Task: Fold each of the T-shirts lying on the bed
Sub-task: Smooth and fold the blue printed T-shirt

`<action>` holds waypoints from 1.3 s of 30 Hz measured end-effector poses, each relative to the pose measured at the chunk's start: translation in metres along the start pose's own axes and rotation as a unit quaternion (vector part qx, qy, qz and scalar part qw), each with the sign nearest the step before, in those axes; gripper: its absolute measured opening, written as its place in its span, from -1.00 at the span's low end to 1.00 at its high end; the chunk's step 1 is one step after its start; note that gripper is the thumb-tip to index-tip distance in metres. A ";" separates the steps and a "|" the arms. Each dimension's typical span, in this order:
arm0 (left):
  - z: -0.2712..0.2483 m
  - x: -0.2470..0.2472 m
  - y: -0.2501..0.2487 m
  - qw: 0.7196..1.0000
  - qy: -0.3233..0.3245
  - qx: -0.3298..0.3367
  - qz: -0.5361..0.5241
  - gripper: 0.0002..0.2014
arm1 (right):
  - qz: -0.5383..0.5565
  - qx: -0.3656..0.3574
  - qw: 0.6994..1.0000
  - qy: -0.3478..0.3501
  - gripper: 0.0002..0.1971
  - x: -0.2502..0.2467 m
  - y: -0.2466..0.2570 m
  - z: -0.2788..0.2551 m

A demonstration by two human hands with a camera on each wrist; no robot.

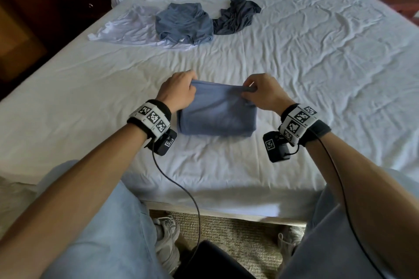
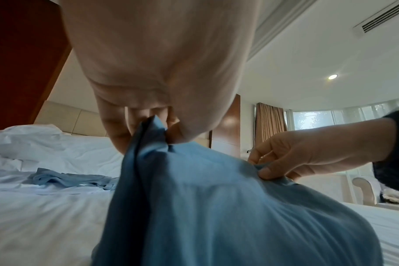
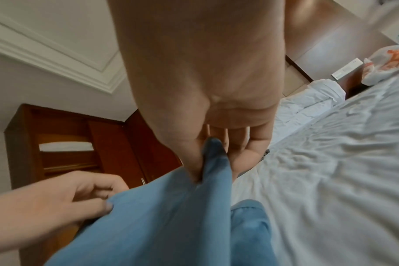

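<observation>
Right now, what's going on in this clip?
A person is folding T-shirts on a white bed. Both hands pinch the far edge of a blue T-shirt already folded into a compact rectangle: the left hand at its left corner, the right hand at its right. Farther up the bed, a white shirt, another blue shirt and a dark one lie unfolded.

Both wrist views blur the bed sheet (image 3: 330, 189); the blue T-shirt (image 2: 216, 216) runs off-frame.
</observation>
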State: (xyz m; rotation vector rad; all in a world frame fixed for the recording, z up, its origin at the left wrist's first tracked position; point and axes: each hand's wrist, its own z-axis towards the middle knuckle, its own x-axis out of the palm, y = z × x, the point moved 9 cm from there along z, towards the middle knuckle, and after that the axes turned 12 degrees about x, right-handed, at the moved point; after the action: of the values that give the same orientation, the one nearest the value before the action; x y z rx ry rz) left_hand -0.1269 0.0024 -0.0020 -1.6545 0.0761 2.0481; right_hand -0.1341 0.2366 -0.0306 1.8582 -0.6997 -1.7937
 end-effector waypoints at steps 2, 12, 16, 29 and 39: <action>0.011 0.008 -0.001 1.000 0.006 0.000 0.008 -0.79 | -0.016 0.020 1.000 -0.013 -0.96 0.003 -0.008 0.005; 0.029 0.066 0.006 0.987 0.154 -0.008 0.037 -0.72 | -0.109 0.035 0.993 0.014 -0.58 0.044 -0.042 0.018; 0.027 0.075 -0.026 0.975 0.168 0.126 0.068 -0.80 | -0.102 0.040 0.994 0.026 -0.57 0.050 -0.043 0.024; -0.008 0.117 -0.007 0.954 0.296 0.022 0.029 -0.07 | 0.250 0.079 0.964 0.044 -0.79 0.041 -0.029 0.021; 0.028 0.026 -0.050 0.895 0.115 0.096 -0.421 -0.45 | 0.253 -0.113 0.960 -0.029 -0.55 -0.030 0.067 -0.008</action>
State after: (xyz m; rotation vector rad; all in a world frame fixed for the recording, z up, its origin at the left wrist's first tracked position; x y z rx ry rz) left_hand -0.1348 0.0642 -0.0056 -1.4361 -0.3014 1.1490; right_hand -0.1293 0.2045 0.0353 1.3311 -0.8590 -1.5206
